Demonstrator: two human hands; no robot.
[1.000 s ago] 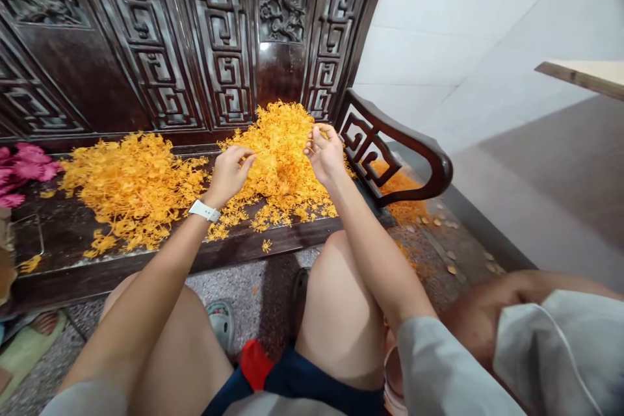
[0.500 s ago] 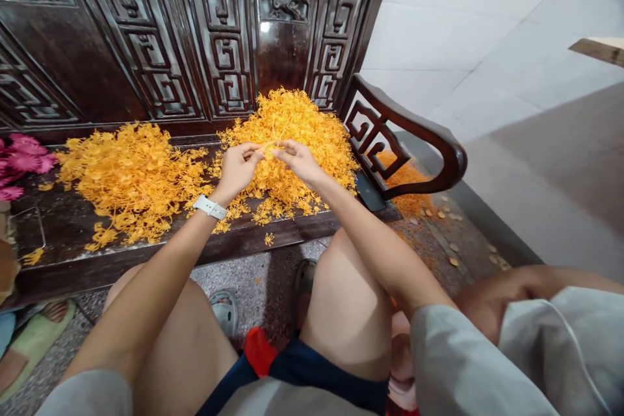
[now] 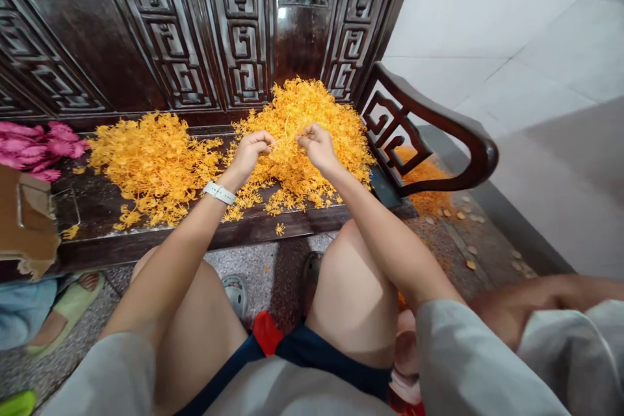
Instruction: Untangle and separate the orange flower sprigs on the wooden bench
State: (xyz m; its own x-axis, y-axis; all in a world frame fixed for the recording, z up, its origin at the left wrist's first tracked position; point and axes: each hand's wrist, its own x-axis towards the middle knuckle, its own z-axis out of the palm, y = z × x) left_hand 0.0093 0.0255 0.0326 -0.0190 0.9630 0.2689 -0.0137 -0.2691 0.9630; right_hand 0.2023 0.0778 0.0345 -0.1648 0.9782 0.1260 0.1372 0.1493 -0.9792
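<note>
Two heaps of small orange-yellow plastic pieces lie on a dark wooden bench [image 3: 253, 229]: a left heap [image 3: 151, 166] and a larger right heap [image 3: 336, 117]. Over the front of the right heap, my left hand [image 3: 251, 155], with a pale watch strap on its wrist, has its fingers pinched together. My right hand [image 3: 316, 145] is a little to the right at about the same height, its fingers also closed. A thin yellow loop shows between the hands. Whatever the fingertips pinch blends into the heap behind.
Pink bundles [image 3: 39, 146] and a cardboard box [image 3: 29, 221] are at the left. A curved wooden armrest [image 3: 439, 110] bounds the right end, with an orange pile [image 3: 424, 175] beyond it. Other people's legs show at both sides.
My hands have moved apart from each other; before, their fingertips nearly met over a yellow piece. The view has shifted left, showing more of the cardboard box.
</note>
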